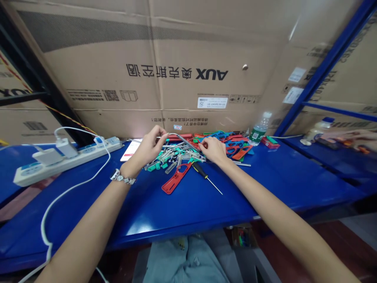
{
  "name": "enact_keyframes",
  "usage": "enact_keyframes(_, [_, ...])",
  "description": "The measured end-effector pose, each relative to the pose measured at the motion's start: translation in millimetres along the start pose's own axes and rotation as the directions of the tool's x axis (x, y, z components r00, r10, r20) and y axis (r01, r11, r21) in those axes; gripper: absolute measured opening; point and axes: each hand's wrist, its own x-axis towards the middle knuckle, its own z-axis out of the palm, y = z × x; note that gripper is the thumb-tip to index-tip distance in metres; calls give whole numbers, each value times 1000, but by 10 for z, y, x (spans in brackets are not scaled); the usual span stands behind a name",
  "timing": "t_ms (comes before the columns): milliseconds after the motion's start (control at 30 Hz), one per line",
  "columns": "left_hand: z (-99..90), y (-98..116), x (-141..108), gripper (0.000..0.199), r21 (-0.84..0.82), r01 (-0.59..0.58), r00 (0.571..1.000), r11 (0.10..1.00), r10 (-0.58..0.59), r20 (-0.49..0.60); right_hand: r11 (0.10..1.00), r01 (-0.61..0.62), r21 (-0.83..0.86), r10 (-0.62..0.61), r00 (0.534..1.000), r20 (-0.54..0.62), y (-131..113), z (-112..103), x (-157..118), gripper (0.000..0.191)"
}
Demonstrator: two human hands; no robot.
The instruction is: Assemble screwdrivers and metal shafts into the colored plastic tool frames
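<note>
My left hand (153,142), with a metal watch on its wrist, pinches one end of a thin grey metal rod (185,142). The fingers of my right hand (213,149) are closed at the rod's other end, over the pile. Beneath both hands lie small clear and green plastic parts (179,155). Red, blue and orange plastic pieces (235,145) are heaped to the right of them. Nearer me, a red plastic handle piece (176,179) lies flat beside a screwdriver (206,175) with a black and yellow handle.
A white power strip (67,160) with plugs and a white cable (67,190) is on the left. A bottle (258,129) stands right of the pile, before a large cardboard sheet (176,47). Another person's hand (362,139) shows at the far right.
</note>
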Motion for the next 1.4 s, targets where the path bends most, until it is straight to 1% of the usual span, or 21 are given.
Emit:
enact_keyframes(67, [-2, 9, -12, 16, -17, -1, 1000, 1000, 0, -18, 996, 69, -48, -68, 998, 16, 7, 52, 44, 25])
enact_keyframes(133, [2, 18, -40, 17, -33, 6, 1000, 999, -7, -26, 993, 90, -82, -90, 996, 0, 40, 116, 104, 23])
enact_keyframes(233, [18, 28, -97, 19, -80, 56, 998, 995, -55, 3, 997, 75, -30, -77, 992, -104, 78, 184, 156, 25])
enact_keyframes(300, [35, 32, -129, 21, -126, 96, 995, 987, -95, 14, 989, 94, 113, -71, 979, -194, 42, 179, 121, 25])
enact_keyframes(367, [58, 43, -147, 22, -184, 122, 992, 975, -123, 4, 937, 131, 323, -53, 969, -240, -62, 132, 18, 28])
enact_keyframes(433, [83, 73, -155, 24, -244, 132, 990, 961, -141, -17, 853, 122, 507, -43, 985, -165, -217, 61, -130, 42])
enact_keyframes(500, [103, 122, -166, 25, -299, 135, 988, 944, -152, -32, 794, 145, 590, -111, 989, -93, -377, -6, -275, 51])
enact_keyframes(533, [111, 153, -175, 26, -331, 138, 987, 934, -157, -34, 792, 192, 580, -148, 981, -123, -443, -30, -329, 48])
enact_keyframes(567, [115, 184, -186, 26, -367, 141, 986, 919, -164, -30, 806, 260, 532, -189, 964, -184, -494, -46, -365, 39])
enact_keyframes(633, [120, 240, -214, 27, -444, 159, 983, 882, -183, -12, 841, 347, 414, -230, 924, -306, -547, -57, -384, 35])
enact_keyframes(700, [126, 282, -244, 27, -504, 186, 977, 844, -213, 5, 868, 338, 363, -211, 914, -347, -550, -50, -366, 29])
enact_keyframes(767, [148, 314, -265, 25, -552, 209, 968, 807, -249, 2, 887, 240, 395, -140, 954, -264, -547, -45, -364, 25])
enact_keyframes(833, [196, 348, -272, 25, -605, 218, 958, 766, -285, -16, 880, 157, 448, -122, 987, -106, -572, -51, -408, 40])
enact_keyframes(867, [231, 368, -270, 25, -632, 215, 953, 745, -301, -30, 860, 148, 488, -153, 988, -30, -599, -58, -443, 44])
enact_keyframes(933, [309, 412, -257, 25, -678, 208, 942, 705, -330, -54, 777, 196, 598, -292, 954, 66, -666, -69, -515, 37])
enact_keyframes(1000, [378, 449, -240, 25, -707, 223, 930, 671, -363, -51, 720, 249, 648, -393, 916, 84, -720, -72, -557, 23])
enact_keyframes(1067, [413, 462, -227, 24, -721, 248, 922, 647, -386, -30, 748, 321, 581, -439, 896, 70, -734, -65, -561, 14])
enact_keyframes(1133, [405, 450, -225, 23, -723, 263, 923, 639, -386, -5, 819, 387, 424, -459, 885, 79, -714, -55, -557, 21])
enact_keyframes(1233, [354, 411, -231, 25, -716, 258, 932, 648, -362, 8, 893, 413, 178, -439, 887, 144, -693, -39, -608, 21])
enact_keyframes(1300, [330, 394, -232, 27, -715, 245, 936, 655, -352, -1, 906, 418, 64, -423, 886, 188, -725, -23, -691, 38])
enact_keyframes(1400, [324, 401, -230, 27, -720, 234, 936, 653, -352, -15, 887, 461, 12, -451, 862, 230, -820, -6, -836, 55])
